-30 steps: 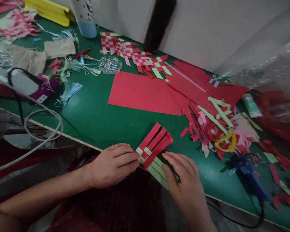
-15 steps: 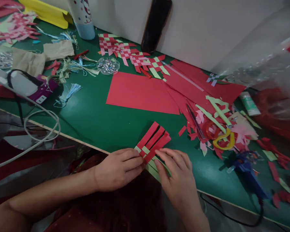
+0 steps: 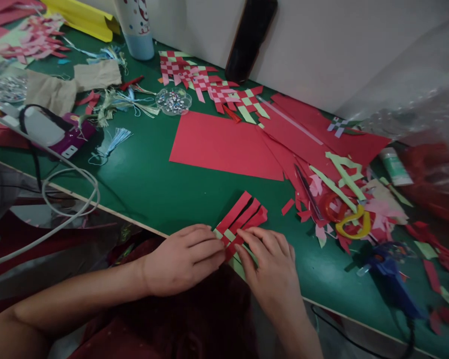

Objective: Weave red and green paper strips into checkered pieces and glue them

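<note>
Woven paper strips — pressed between left hand, right hand, table edge

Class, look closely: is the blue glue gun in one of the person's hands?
No, the glue gun lies on the table at right; the left hand and right hand are on the woven strips.

A red paper sheet is laid at the middle of the green desk. Woven red-and-green pieces are spread along its far edge; a blue glue gun is seen by its near right corner.
</note>
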Demonstrator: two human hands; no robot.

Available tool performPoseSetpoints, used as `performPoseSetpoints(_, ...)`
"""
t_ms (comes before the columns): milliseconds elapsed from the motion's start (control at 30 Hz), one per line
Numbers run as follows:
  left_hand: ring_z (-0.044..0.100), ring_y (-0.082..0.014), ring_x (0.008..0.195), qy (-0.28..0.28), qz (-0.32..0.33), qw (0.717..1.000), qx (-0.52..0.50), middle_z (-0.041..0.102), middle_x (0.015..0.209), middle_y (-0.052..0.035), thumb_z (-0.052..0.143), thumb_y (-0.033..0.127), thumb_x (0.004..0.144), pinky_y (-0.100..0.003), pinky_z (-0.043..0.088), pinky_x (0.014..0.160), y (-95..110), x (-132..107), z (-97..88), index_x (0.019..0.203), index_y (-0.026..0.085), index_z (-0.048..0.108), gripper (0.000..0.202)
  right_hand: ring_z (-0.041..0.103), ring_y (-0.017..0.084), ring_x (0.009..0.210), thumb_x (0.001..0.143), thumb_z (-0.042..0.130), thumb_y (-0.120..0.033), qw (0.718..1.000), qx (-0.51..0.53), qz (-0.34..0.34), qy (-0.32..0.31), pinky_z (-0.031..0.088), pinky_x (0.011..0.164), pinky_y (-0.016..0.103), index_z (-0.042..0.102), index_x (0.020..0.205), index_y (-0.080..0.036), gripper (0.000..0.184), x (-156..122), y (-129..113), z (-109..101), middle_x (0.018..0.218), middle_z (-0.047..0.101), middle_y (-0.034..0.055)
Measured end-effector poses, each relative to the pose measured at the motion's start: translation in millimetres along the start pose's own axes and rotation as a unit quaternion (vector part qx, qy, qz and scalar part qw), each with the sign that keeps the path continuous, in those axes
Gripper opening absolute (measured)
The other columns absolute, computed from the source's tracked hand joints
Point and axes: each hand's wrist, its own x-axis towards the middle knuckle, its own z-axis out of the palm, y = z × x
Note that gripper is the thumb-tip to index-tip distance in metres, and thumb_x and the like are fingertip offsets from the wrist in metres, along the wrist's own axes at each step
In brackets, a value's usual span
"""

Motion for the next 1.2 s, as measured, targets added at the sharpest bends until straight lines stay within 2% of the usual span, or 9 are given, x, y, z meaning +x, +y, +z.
performPoseSetpoints(67,0.060,-0.0172,0.101,0.001,-0.051,0.999,0.018,0.070,0.106,-0.0036,0.058,0.022,0.095,-0.038,0.048,0.103,-1,1,-2.3,0.108,0.016,0.065,0.016,0.054,0.025,0.098,0.096,0.053,-0.029,1.000,-0.008,0.000,-0.003,0.039,0.082,0.040,0.067,0.111,-0.022,0.022,0,0,0,0.105,0.067,0.0071)
performPoseSetpoints(167,0.057,-0.0214,0.105,-0.030,-0.118,0.992,0.042,0.068,0.113,-0.0055,0.060,0.033,0.094,-0.042,0.047,0.099,-1,4,-3.6,0.113,0.019,0.064,0.024,0.054,0.025,0.098,0.096,0.053,-0.029,1.000,-0.015,-0.003,-0.005,0.039,0.084,0.041,0.067,0.112,-0.022,0.023,-1,1,1,0.105,0.067,0.0079)
performPoseSetpoints(267,0.054,-0.0248,0.109,-0.047,-0.145,0.987,0.051,0.066,0.122,-0.0061,0.060,0.039,0.093,-0.045,0.044,0.097,-1,7,-1.2,0.116,0.019,0.062,0.030,0.054,0.025,0.097,0.096,0.051,-0.030,1.000,-0.016,-0.002,-0.004,0.040,0.084,0.041,0.067,0.112,-0.022,0.023,-1,1,2,0.105,0.067,0.0085)
performPoseSetpoints(433,0.054,-0.0201,0.111,-0.013,-0.106,0.994,0.031,0.067,0.122,0.0004,0.058,0.028,0.096,-0.042,0.037,0.104,0,5,5.4,0.110,0.022,0.064,0.017,0.054,0.027,0.098,0.097,0.049,-0.032,1.000,-0.029,0.003,-0.009,0.040,0.084,0.043,0.068,0.108,-0.022,0.024,-2,1,3,0.104,0.067,0.0100)
performPoseSetpoints(633,0.057,-0.0177,0.104,0.029,-0.071,0.997,0.029,0.071,0.105,0.0002,0.062,0.021,0.093,-0.040,0.039,0.103,-2,3,6.9,0.103,0.019,0.066,0.011,0.053,0.026,0.101,0.097,0.048,-0.026,1.000,-0.007,0.001,-0.014,0.040,0.086,0.042,0.065,0.116,-0.024,0.026,-3,2,2,0.109,0.066,0.0083)
performPoseSetpoints(833,0.057,-0.0179,0.104,0.015,-0.087,0.996,0.028,0.069,0.108,-0.0002,0.060,0.021,0.093,-0.040,0.039,0.104,-3,4,7.3,0.100,0.019,0.067,0.010,0.054,0.026,0.098,0.097,0.049,-0.031,1.000,-0.009,0.002,-0.008,0.040,0.084,0.042,0.067,0.113,-0.023,0.026,-2,2,2,0.106,0.067,0.0087)
performPoseSetpoints(1000,0.058,-0.0183,0.102,0.003,-0.112,0.993,0.022,0.068,0.107,-0.0018,0.061,0.025,0.093,-0.039,0.044,0.099,-2,6,5.6,0.100,0.019,0.066,0.011,0.054,0.026,0.098,0.097,0.049,-0.030,1.000,-0.005,-0.003,-0.003,0.040,0.083,0.042,0.068,0.112,-0.022,0.025,-2,3,3,0.105,0.067,0.0084)
performPoseSetpoints(1200,0.057,-0.0208,0.104,-0.025,-0.114,0.993,0.023,0.068,0.111,-0.0044,0.060,0.028,0.093,-0.040,0.044,0.098,-2,6,4.6,0.102,0.019,0.066,0.014,0.054,0.026,0.099,0.096,0.050,-0.029,1.000,-0.014,0.007,-0.007,0.040,0.084,0.043,0.068,0.112,-0.022,0.026,-3,1,3,0.106,0.067,0.0089)
